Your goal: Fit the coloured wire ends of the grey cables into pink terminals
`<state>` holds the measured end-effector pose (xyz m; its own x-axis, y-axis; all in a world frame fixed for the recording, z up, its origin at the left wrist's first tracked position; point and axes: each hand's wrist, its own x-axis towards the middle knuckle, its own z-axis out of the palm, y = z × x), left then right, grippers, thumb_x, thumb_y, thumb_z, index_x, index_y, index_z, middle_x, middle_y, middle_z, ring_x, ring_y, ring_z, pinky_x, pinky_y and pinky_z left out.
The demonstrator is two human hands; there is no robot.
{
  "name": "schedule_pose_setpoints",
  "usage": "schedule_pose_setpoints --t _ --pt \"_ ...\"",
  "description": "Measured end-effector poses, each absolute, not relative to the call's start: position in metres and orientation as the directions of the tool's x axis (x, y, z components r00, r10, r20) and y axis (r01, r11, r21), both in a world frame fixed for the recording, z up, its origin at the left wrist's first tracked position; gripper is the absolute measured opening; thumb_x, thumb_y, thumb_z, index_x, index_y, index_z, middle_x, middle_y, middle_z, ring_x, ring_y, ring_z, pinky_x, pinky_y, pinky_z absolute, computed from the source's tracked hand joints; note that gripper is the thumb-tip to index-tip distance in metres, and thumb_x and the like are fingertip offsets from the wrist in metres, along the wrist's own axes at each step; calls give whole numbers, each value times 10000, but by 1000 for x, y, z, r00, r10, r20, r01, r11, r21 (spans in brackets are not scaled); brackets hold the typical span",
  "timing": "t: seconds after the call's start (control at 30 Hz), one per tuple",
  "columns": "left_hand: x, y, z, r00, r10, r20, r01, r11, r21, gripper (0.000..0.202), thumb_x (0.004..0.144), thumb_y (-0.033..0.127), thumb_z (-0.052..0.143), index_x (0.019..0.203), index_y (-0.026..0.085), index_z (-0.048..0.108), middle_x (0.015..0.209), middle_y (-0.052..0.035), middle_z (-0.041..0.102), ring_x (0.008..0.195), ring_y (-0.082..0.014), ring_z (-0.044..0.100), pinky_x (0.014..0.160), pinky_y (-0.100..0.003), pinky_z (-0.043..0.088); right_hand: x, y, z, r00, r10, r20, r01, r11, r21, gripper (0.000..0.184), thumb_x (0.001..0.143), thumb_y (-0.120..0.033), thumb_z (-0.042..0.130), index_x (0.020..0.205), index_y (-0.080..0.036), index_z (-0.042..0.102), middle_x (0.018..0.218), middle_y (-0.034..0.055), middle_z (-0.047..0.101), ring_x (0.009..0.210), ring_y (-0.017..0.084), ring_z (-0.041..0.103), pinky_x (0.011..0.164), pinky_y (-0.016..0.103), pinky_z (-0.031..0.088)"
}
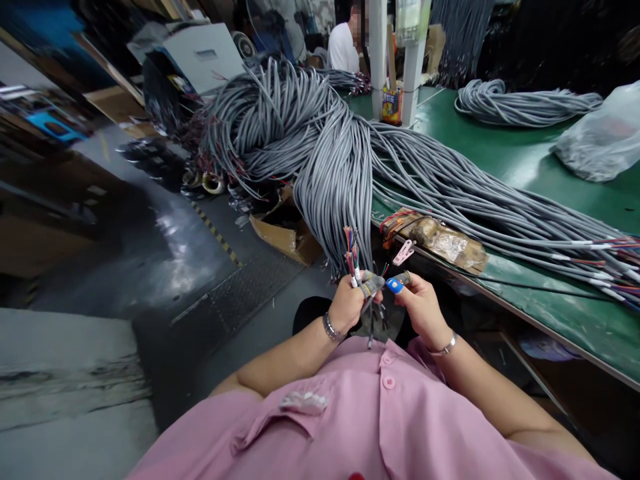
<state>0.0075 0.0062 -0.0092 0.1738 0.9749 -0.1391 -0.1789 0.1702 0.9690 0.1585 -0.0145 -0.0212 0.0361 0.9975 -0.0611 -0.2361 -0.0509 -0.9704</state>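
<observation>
My left hand (353, 298) is closed around several grey cables, with their stripped ends and thin coloured wires (351, 248) sticking up above the fist. Grey finger covers wrap its thumb and finger. Just to the right, my right hand (416, 297) pinches at the tip of a cable end, close to the left fingertips; a blue cover sits on one of its digits. What lies between those right fingertips is too small to make out. A thick bundle of grey cables (335, 180) hangs over the table edge in front of both hands.
More grey cables (480, 180) stretch along the green table (530, 160) to the right. A taped cardboard block (445, 243) and a pink clip (404, 252) sit at its edge. An open carton (285, 233) stands on the floor below. A person in white (344, 48) is farther back.
</observation>
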Motion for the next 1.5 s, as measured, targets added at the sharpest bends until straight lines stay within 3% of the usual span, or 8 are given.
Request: schedule_pose_setpoints --t 0.4,0.53,0.67,0.83,1.0,1.07,1.27,1.5 --pt "14 6 -14 113 979 -171 -247 194 949 277 697 368 757 631 127 637 521 -24 620 471 -104 546 505 -224 434 163 -17 -20 21 1000 -21 -166 -17 -986 206 761 -395 731 737 -195 686 635 -19 597 574 108 467 554 244 397" --pt "13 4 -15 87 981 -171 -261 188 947 234 699 352 747 683 133 666 525 -12 617 472 -102 544 507 -226 437 161 -23 -15 -29 999 16 -135 12 -991 261 776 -429 708 674 -193 660 620 -19 577 569 109 451 563 253 398" --pt "7 5 -10 135 982 -132 -245 163 956 245 692 339 740 617 132 635 487 -4 582 446 -83 497 482 -215 383 166 -26 -21 -85 996 4 -126 -7 -992 351 805 -524 648 693 -192 663 602 -6 562 554 119 455 540 259 398" --pt "-3 13 -1 321 932 -165 -256 254 933 258 620 331 769 595 118 625 450 1 546 389 -71 449 410 -205 297 179 -7 -33 14 993 -121 -359 -108 -927 514 847 -655 497 872 -183 701 717 30 623 543 107 483 547 256 450" --pt "-6 29 6 471 852 -228 -199 354 914 246 591 302 770 580 110 617 433 -1 542 338 -60 425 361 -192 258 181 21 -26 -148 966 -211 -470 -257 -845 544 752 -703 584 910 -189 673 826 39 664 546 98 508 546 261 487" --pt "-7 35 8 511 821 -255 -175 390 904 235 595 294 765 585 114 614 419 1 535 323 -63 423 344 -189 240 178 26 -25 -116 981 -158 -442 -193 -876 510 744 -672 623 879 -183 677 765 21 649 537 92 489 545 255 474" --pt "-4 51 9 567 771 -291 -152 445 882 233 583 291 762 571 116 608 390 0 517 303 -60 404 326 -183 231 169 29 -36 223 975 2 -295 70 -953 457 794 -637 596 796 -187 676 642 -6 601 512 86 460 504 231 407" --pt "7 58 3 583 747 -321 -183 506 843 220 554 285 752 573 118 610 395 7 508 306 -51 387 329 -183 267 164 38 -26 -8 989 -145 -564 -125 -816 450 749 -666 622 772 -217 601 732 -2 617 594 120 529 548 254 470"
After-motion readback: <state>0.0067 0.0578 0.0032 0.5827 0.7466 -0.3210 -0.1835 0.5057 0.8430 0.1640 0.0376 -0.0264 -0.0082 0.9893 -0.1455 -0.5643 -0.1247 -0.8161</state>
